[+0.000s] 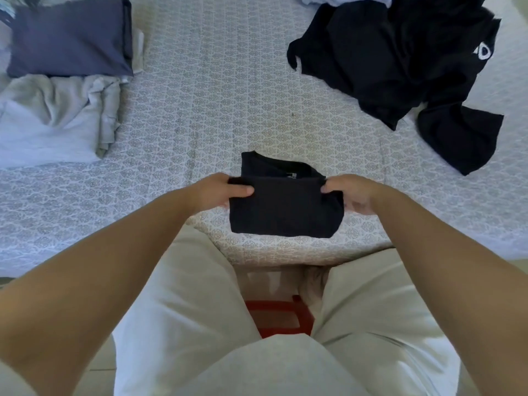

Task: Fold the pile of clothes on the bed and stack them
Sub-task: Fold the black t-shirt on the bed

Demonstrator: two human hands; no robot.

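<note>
two folded pieces already sit at the far left of the bed (205,90): a flat blue-grey rectangle (70,38), with a pale grey garment (54,118) just in front of it, soft and rumpled, so that one may need redoing. in the middle, near the bed's front edge, the left hand (220,192) pinches one upper corner of a black shirt (283,207), thumb on top, and the right hand (351,195) pinches the other corner. the shirt is a small matte square, its top layer being brought over, collar showing behind. this fold looks nearly finished. at the far right an unfolded black heap (400,61) lies limp and creased, with light blue cloth (343,0) behind, so a good part remains, stacking included.
</note>
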